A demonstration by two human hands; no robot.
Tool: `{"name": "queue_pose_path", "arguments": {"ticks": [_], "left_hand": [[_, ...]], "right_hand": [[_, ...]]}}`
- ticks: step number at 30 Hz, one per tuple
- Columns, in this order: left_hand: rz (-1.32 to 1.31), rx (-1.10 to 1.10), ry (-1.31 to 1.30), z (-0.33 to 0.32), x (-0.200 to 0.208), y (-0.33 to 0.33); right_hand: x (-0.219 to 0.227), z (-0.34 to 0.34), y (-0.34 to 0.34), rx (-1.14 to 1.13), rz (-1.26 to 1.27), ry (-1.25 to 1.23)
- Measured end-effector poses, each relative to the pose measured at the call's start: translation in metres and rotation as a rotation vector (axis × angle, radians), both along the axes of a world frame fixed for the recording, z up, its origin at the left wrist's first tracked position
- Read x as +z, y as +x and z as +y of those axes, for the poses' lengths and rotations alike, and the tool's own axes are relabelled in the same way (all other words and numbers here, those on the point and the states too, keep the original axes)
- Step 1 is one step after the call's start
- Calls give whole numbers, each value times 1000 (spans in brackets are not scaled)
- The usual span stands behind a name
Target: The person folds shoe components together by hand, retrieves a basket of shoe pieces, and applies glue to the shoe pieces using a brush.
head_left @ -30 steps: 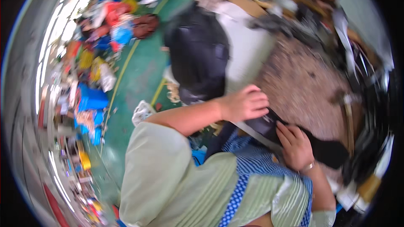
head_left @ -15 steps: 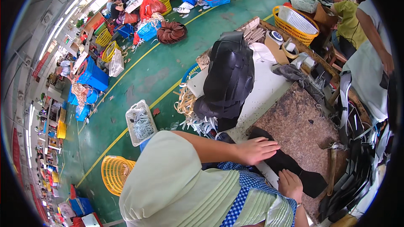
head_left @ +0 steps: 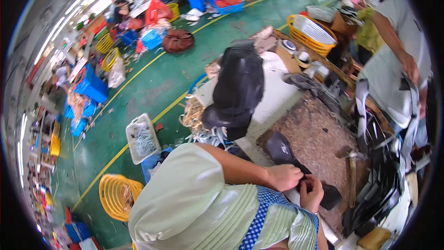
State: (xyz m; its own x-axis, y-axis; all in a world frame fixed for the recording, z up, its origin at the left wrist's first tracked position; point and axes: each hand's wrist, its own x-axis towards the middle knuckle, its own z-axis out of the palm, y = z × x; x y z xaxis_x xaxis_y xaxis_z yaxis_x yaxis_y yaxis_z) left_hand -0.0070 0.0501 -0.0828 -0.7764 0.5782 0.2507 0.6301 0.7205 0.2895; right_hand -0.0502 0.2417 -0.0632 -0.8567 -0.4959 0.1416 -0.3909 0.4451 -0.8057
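Note:
A long black piece, like a shoe-upper cutting with a shiny end, (head_left: 279, 147) lies across the worn, speckled brown work slab (head_left: 319, 125). My left hand (head_left: 284, 177) is closed on the narrow middle of the piece, fingers bent inward. Close beside it, my right hand (head_left: 312, 192) pinches the same piece between thumb and fingers. The two sets of fingertips nearly meet there and hide that stretch of edge. Past my right hand, the rounded far end (head_left: 331, 197) rests on the slab.
A tall stack of black pieces (head_left: 238, 83) stands on the white tabletop (head_left: 270, 92). A wooden-handled hammer (head_left: 353, 180) lies at the slab's right. More black pieces (head_left: 377, 185) heap beyond it. At right, another person's hand (head_left: 409, 67) holds dark, pale-edged strips. Yellow basket (head_left: 312, 36) behind.
My hands lay flatter on the black piece before; now their fingers are bent and pinch its middle, close together. Its upper end now shows a shiny face. The other person's hand now holds strips.

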Motion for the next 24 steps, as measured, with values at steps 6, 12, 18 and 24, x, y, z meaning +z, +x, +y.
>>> {"name": "queue_pose_path", "arguments": {"ticks": [6,12,18,24], "left_hand": [[466,251,261,-30,53,-4],[-563,401,1292,-56,96,-6],[153,615,1364,-203,169,-12],[327,1307,172,-306,129,-17]], "right_hand": [[50,-2,-11,207,326,19],[73,-59,-32,46,-442,-416],[46,-90,-135,-17,119,-163],[15,-49,-292,-457,573,519]]}}
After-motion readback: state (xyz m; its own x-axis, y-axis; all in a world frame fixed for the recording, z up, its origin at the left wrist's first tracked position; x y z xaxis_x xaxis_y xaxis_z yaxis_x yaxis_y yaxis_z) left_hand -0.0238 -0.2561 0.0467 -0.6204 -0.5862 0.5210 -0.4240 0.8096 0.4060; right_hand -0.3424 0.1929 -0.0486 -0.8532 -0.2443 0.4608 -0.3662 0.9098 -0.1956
